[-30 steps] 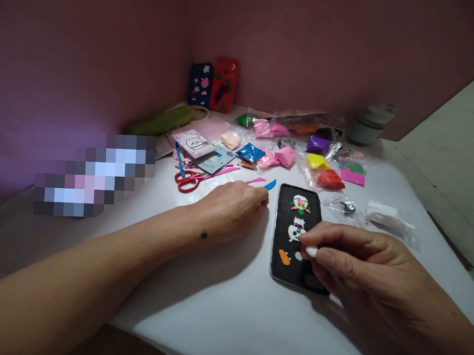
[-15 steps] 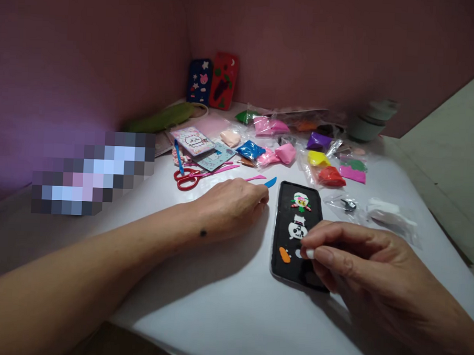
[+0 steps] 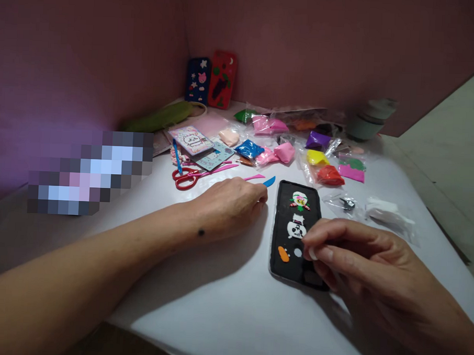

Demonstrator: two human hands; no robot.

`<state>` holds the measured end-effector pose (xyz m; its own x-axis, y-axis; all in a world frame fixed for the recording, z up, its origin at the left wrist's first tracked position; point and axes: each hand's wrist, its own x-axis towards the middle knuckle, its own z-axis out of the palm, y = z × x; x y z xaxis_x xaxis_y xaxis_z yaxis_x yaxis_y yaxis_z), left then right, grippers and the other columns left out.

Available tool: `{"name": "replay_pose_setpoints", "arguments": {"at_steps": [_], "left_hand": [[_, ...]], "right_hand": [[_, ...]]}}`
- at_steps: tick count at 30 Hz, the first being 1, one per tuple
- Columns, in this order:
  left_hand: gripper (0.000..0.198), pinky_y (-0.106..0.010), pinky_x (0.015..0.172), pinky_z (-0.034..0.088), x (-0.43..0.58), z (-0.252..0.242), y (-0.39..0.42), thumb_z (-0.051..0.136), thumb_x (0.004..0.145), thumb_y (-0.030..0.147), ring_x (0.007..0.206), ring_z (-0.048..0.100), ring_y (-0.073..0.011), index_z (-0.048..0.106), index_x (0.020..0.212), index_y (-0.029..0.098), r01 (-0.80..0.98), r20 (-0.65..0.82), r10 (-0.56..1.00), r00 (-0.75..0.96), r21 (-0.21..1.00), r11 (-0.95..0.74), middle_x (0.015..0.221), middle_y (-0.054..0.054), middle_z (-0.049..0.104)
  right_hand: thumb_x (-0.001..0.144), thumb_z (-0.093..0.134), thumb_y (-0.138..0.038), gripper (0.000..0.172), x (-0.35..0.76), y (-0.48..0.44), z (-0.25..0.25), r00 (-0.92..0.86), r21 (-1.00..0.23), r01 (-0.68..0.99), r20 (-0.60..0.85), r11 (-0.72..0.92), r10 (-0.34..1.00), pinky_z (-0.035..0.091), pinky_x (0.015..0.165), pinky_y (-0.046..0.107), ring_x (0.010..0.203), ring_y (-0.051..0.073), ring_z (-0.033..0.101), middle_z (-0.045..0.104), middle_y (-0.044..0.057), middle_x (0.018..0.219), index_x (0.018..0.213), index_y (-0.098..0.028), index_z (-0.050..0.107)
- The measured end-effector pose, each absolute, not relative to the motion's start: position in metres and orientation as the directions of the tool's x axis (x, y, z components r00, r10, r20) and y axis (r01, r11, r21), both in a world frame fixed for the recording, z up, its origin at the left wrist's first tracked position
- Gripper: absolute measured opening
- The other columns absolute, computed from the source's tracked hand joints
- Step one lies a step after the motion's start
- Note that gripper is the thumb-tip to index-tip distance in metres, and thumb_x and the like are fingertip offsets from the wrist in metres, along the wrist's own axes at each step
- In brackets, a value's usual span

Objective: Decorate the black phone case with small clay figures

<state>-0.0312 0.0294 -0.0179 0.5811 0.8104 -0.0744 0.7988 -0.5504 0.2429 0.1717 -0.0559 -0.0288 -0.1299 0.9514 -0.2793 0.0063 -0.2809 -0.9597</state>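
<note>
A black phone case (image 3: 282,211) lies flat on the white table (image 3: 223,302). It carries clay figures: a green and pink one (image 3: 300,200), a white one (image 3: 296,228), an orange bit (image 3: 283,254) and a white dot (image 3: 297,252). My right hand (image 3: 359,266) hovers over the case's lower right, thumb and forefinger pinched on a small white piece of clay (image 3: 312,252). My left hand (image 3: 228,206) rests curled on the table left of the case. A blue tool tip (image 3: 270,181) pokes out past its fingers; I cannot tell whether it is held.
Several small bags of coloured clay (image 3: 316,165) lie behind the case, with red scissors (image 3: 188,178) and a pink tool (image 3: 255,176). Two decorated cases (image 3: 212,81) lean on the wall. A grey container (image 3: 367,123) and a white clay bag (image 3: 388,215) sit right.
My right hand's pinch has shifted slightly over the case, and the white bit shows less between the fingers. The left hand has stayed put.
</note>
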Motion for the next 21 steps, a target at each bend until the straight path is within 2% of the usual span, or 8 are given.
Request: {"name": "replay_pose_setpoints", "arguments": {"at_steps": [6, 21], "left_hand": [[0.032, -0.032, 0.062, 0.044, -0.0314, -0.0187, 0.0294, 0.040, 0.085, 0.022, 0.077, 0.065, -0.0254, 0.067, 0.102, 0.022, 0.794, -0.072, 0.807, 0.587, 0.245, -0.556, 0.087, -0.008, 0.071], [0.031, -0.033, 0.064, 0.045, -0.0317, -0.0188, 0.0292, 0.040, 0.086, 0.023, 0.079, 0.066, -0.0261, 0.066, 0.102, 0.022, 0.800, -0.074, 0.813, 0.578, 0.247, -0.547, 0.088, -0.009, 0.071]], "right_hand": [[0.074, 0.075, -0.038, 0.013, 0.1725, -0.0559, -0.0254, -0.160, -0.953, 0.034, -0.302, -0.300, 0.940, 0.036, 0.050, 0.021, 0.056, 0.010, 0.050, 0.059, -0.001, 0.062, 0.079, -0.025, 0.074], [0.070, 0.077, -0.039, 0.016, 0.1707, -0.0552, -0.0253, -0.125, -0.965, 0.107, -0.251, -0.238, 0.960, 0.035, 0.045, 0.021, 0.053, 0.010, 0.050, 0.061, 0.000, 0.063, 0.074, -0.024, 0.074]]}}
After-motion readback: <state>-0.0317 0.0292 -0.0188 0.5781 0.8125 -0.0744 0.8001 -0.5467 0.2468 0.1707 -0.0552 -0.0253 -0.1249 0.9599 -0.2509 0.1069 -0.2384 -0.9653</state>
